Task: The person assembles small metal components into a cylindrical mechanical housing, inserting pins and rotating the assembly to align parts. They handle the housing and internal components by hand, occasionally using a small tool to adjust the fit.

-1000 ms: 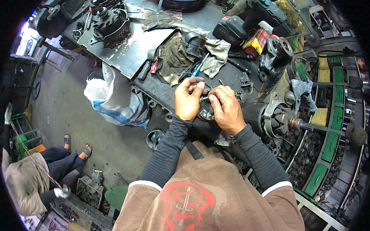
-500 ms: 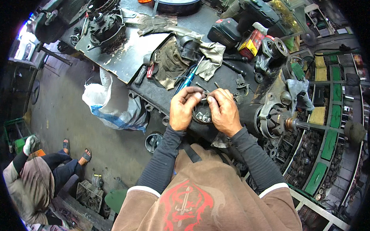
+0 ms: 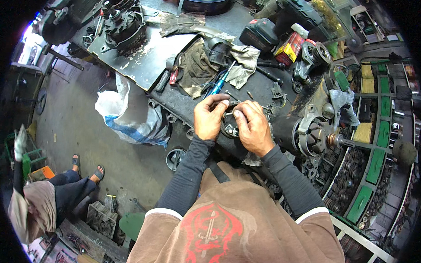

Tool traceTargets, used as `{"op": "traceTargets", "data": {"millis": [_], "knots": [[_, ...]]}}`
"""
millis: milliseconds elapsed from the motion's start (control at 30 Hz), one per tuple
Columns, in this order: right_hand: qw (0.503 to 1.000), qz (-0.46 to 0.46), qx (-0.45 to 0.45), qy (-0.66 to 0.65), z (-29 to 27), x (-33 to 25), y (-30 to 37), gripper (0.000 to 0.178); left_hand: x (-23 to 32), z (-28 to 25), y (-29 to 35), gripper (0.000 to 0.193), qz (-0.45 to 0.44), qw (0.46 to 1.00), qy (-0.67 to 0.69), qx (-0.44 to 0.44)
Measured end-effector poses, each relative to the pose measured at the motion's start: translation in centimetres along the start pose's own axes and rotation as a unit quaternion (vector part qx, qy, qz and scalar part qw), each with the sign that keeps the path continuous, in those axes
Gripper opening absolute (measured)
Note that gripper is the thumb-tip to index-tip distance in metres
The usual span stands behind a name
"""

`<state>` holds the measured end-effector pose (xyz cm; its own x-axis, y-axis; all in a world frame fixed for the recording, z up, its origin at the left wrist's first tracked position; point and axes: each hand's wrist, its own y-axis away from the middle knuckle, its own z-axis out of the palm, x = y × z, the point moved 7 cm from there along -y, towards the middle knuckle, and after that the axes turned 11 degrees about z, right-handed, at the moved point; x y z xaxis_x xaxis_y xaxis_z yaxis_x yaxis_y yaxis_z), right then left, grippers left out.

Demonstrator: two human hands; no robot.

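My left hand (image 3: 210,116) is closed, thumb against fingertips, and whatever it pinches is too small to make out. Close beside it, my right hand (image 3: 254,126) pinches a small metal pin (image 3: 228,114). Partly hidden beneath both hands sits a round metal part (image 3: 231,130) with shiny studs. Just beyond the left fingers lies a blue-handled tool (image 3: 217,86) with a thin shaft. Dark rags (image 3: 196,71) and a light rag (image 3: 244,65) lie farther back on the dark bench (image 3: 263,92).
At right a motor (image 3: 307,135) with its shaft stands by parts racks (image 3: 374,165). A black case (image 3: 259,33) and red-yellow box (image 3: 290,47) sit behind. To the left are a metal plate (image 3: 150,57), a white sack (image 3: 127,114) and a seated person (image 3: 41,204).
Both hands stay close together while the fingers shift slightly around the small piece. The seated person at left has stretched out a gloved hand. The view has shifted a little.
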<state>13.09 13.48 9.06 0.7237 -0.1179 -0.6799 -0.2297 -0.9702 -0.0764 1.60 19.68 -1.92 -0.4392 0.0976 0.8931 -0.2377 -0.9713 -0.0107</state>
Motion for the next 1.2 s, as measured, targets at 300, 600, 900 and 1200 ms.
{"op": "traceTargets", "data": {"millis": [300,600,900,1200], "knots": [[1.000,0.012,0.018,-0.002,-0.3,0.6,-0.3,0.009,0.6,0.4,0.5,0.022,-0.026,0.998,0.045,-0.018],[1.000,0.016,0.020,0.010,-0.6,1.4,-0.6,0.008,2.2,1.1,0.9,0.019,-0.005,0.998,0.012,-0.062],[0.999,0.033,0.025,-0.004,-0.6,1.2,-0.6,0.008,1.4,0.2,0.2,0.020,0.038,0.999,-0.014,0.018],[0.999,0.023,0.010,-0.020,0.0,1.0,0.0,0.006,2.3,0.0,-0.2,0.033,0.062,0.929,-0.363,-0.022]]}}
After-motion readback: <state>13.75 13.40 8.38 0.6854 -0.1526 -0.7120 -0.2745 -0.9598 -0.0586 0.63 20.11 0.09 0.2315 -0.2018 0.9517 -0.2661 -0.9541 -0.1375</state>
